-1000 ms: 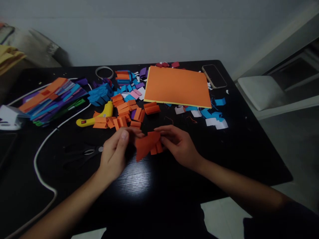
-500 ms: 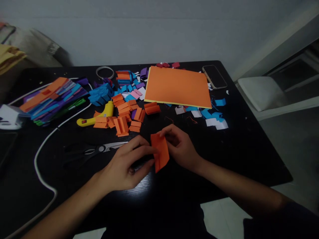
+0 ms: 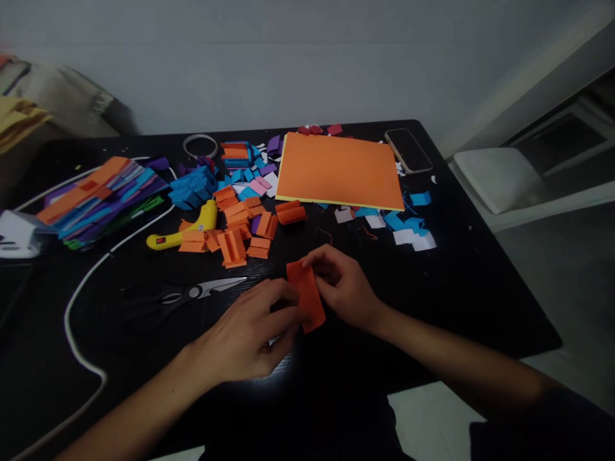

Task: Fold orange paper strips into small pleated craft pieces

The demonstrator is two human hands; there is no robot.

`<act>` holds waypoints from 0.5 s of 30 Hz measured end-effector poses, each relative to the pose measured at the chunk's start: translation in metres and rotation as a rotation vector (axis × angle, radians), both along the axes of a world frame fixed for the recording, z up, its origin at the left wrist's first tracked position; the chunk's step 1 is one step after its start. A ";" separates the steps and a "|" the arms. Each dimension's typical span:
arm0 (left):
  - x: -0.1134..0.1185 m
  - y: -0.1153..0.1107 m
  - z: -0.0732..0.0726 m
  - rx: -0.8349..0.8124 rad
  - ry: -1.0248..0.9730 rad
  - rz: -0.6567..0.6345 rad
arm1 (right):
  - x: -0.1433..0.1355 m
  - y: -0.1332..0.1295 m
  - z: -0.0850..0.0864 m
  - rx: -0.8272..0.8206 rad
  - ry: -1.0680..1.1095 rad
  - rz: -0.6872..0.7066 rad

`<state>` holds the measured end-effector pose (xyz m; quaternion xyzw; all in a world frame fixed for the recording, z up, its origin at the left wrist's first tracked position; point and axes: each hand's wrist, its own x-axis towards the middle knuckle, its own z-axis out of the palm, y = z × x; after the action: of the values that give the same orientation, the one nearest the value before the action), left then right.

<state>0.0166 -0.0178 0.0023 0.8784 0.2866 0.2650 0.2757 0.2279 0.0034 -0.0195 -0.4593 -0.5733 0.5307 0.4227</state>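
A small orange piece of paper (image 3: 307, 298) is held upright between my two hands, above the front part of the black table. My right hand (image 3: 348, 285) pinches its upper right edge between thumb and fingers. At the lower left edge, the fingers of my left hand (image 3: 259, 330) are bent and closed against the paper. The left fingertips are dim and partly hidden. Left of the paper lie black-handled scissors (image 3: 192, 292), blades pointing towards my left hand. Beyond them, folded orange paper pieces (image 3: 233, 246) are heaped beside a yellow glue gun (image 3: 206, 218).
A stack of orange and yellow sheets (image 3: 341, 169) lies at the back, near a phone (image 3: 408, 151). Blue folded pieces (image 3: 192, 187), a multicoloured paper bundle (image 3: 103, 198) and a tape ring (image 3: 200, 146) are at the left. A white cable (image 3: 72, 333) runs along the left side.
My left hand has shifted slightly down, its fingers curling closer against the paper's lower left edge. The right hand keeps its pinch. The camera view has moved a little.
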 end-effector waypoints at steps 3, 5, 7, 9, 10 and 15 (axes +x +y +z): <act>0.001 -0.001 0.001 -0.014 0.012 -0.015 | 0.000 0.001 0.000 -0.010 -0.014 -0.003; 0.002 -0.001 0.001 -0.031 0.001 -0.017 | 0.000 0.002 -0.001 -0.015 -0.015 -0.004; 0.002 0.000 0.002 -0.048 -0.009 -0.013 | 0.001 0.002 -0.002 -0.013 -0.004 -0.002; 0.002 0.000 0.001 -0.043 -0.016 0.001 | 0.001 0.001 -0.002 -0.023 0.023 0.015; 0.001 0.001 0.001 -0.029 -0.020 0.016 | 0.001 0.001 -0.001 -0.036 0.038 0.030; -0.006 0.003 -0.005 0.055 -0.077 0.124 | 0.001 -0.003 0.004 -0.051 0.072 0.172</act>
<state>0.0106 -0.0152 -0.0022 0.8553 0.3225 0.3228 0.2455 0.2291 0.0001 -0.0157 -0.3998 -0.5812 0.5957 0.3841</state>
